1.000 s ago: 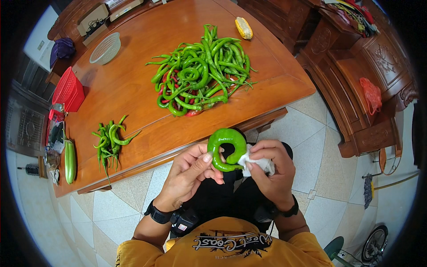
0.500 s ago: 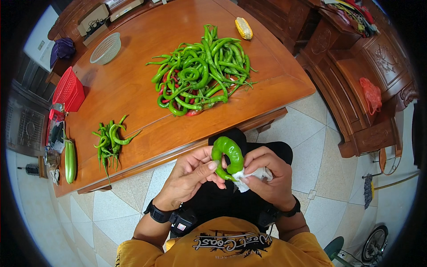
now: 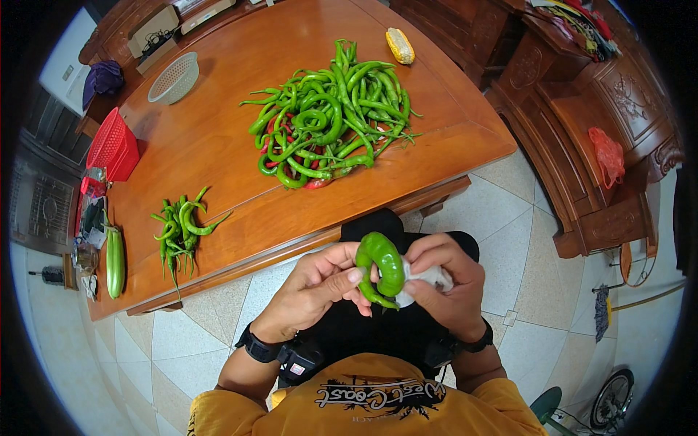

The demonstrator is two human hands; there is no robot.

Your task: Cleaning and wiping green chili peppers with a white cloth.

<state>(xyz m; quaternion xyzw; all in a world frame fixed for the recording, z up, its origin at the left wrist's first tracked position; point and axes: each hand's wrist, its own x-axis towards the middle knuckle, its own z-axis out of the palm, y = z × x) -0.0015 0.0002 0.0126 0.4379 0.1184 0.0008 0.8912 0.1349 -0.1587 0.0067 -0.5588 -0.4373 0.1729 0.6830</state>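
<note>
A curled green chili pepper (image 3: 390, 265) hangs over my lap, its body bent round almost into a ring. My left hand (image 3: 322, 287) pinches it along its left side between thumb and fingers. A crumpled white cloth or tissue (image 3: 429, 280) is bunched in my right hand (image 3: 452, 283), pressed against the pepper's right side. Beyond my hands, a large heap of green chili peppers (image 3: 342, 109) with some red ones among them lies on the wooden table (image 3: 218, 142). A smaller pile of green chili peppers (image 3: 182, 229) rests near the table's front edge, on the left.
An ear of corn (image 3: 400, 46) lies at the table's far right. On the left are a pale basket (image 3: 173, 78), a red basket (image 3: 114, 149) and a long green vegetable (image 3: 115, 263). A carved wooden bench (image 3: 582, 138) with a red plastic bag (image 3: 606, 156) stands to the right.
The pepper has turned and shifted slightly right in my hands. My right hand and the white cloth have moved a little to the right along with it.
</note>
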